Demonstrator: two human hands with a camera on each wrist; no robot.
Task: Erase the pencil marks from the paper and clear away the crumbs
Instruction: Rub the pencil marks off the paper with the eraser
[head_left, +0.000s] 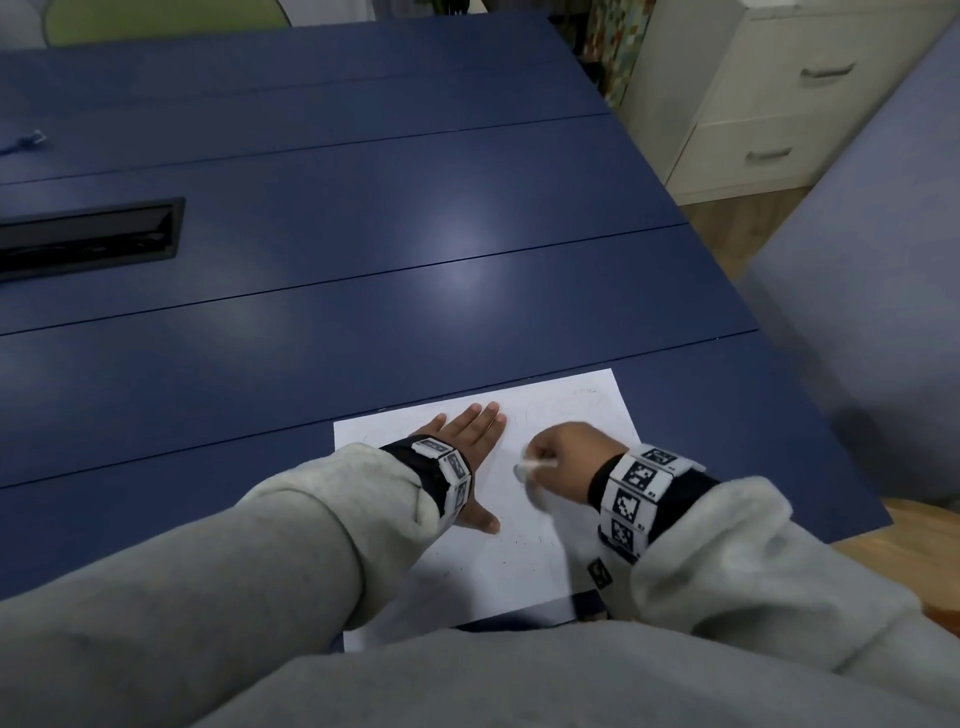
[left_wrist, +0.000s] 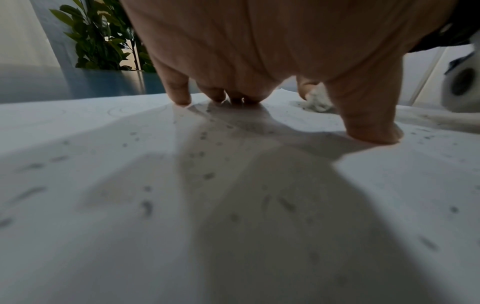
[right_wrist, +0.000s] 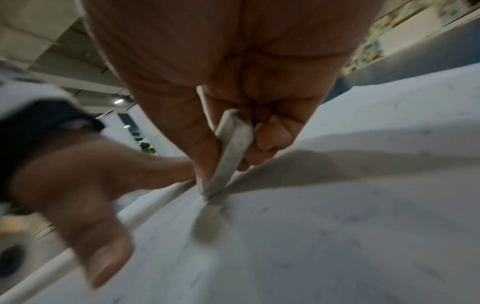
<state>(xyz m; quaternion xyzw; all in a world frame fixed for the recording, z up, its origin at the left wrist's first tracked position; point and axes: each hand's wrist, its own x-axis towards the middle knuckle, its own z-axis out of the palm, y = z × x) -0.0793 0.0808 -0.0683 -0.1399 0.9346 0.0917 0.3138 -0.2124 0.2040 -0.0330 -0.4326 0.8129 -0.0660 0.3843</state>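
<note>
A white sheet of paper (head_left: 571, 410) lies on the blue table (head_left: 363, 260) near its front edge, with faint pencil marks at its far end. My left hand (head_left: 475, 431) lies flat on the sheet's left half, fingers straight, pressing it down (left_wrist: 179, 96). My right hand (head_left: 566, 452) grips a white eraser (right_wrist: 231, 150), dirty at its tip, which touches the paper in the middle. The eraser (head_left: 535, 465) looks blurred in the head view. Dark crumbs (left_wrist: 205, 135) lie scattered over the paper (left_wrist: 103, 185), several near the front (head_left: 519, 545).
A black cable slot (head_left: 88, 239) is set into the table at far left. A small blue item (head_left: 26, 141) lies at the far left edge. White drawers (head_left: 779, 93) and a grey-blue seat (head_left: 883, 260) stand to the right. A potted plant (left_wrist: 103, 41) stands beyond the table.
</note>
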